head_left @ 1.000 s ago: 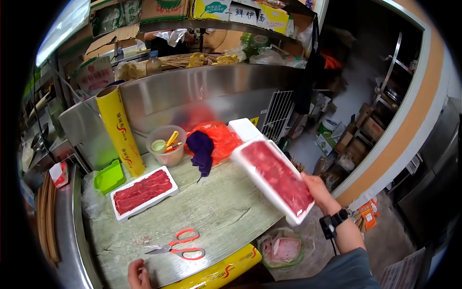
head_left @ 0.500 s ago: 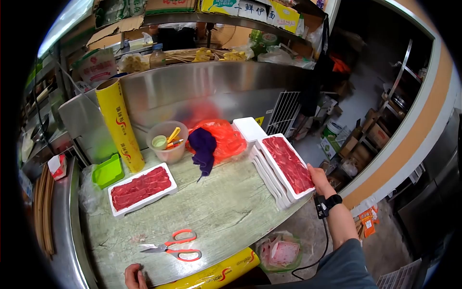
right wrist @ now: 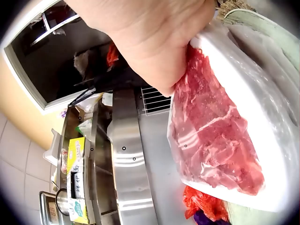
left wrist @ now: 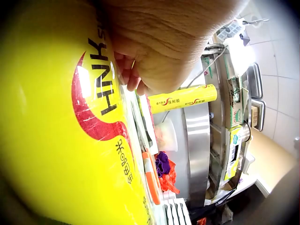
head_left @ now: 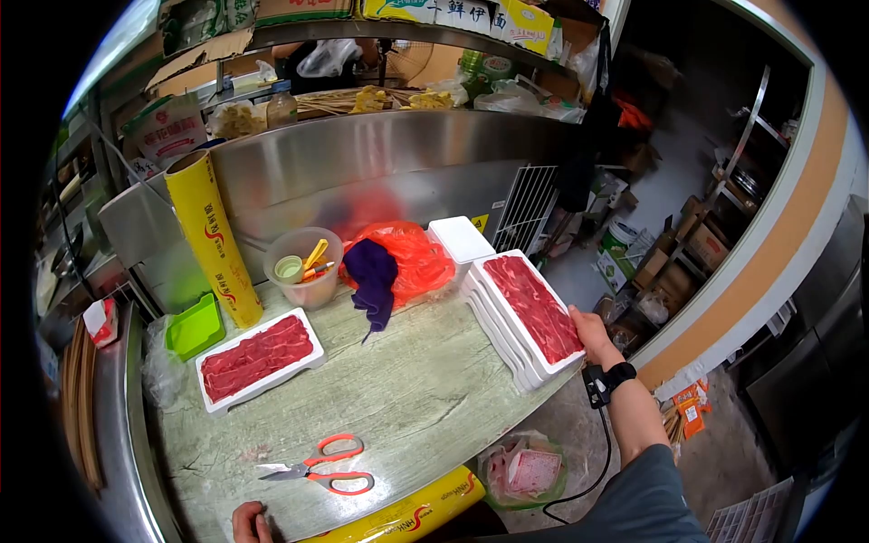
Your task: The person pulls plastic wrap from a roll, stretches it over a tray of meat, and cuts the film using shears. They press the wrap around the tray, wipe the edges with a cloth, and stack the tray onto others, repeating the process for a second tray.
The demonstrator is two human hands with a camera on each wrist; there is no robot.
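At the right of the table, my right hand (head_left: 593,337) grips the near end of a white foam tray of sliced red meat (head_left: 532,308), topping a stack of similar trays. Up close in the right wrist view, that hand (right wrist: 154,42) overlaps the tray's corner and the meat appears under clear film. My left hand (head_left: 251,523) rests at the near table edge, fingers loosely bent and holding nothing. Beside it lies a pair of scissors (head_left: 301,471) with orange-and-grey handles, blades pointing left. Another meat tray (head_left: 258,357) sits at the table's left.
A yellow film roll (head_left: 213,240) stands behind the left tray, near a green tray (head_left: 195,328). A tub of tools (head_left: 305,269), purple cloth (head_left: 371,276) and red bag (head_left: 412,262) sit farther back. Another yellow roll (head_left: 407,514) lies along the near edge.
My right hand has lowered the meat tray from mid-air onto the stack at the right and stays at its near end. The left hand remains at the table edge.
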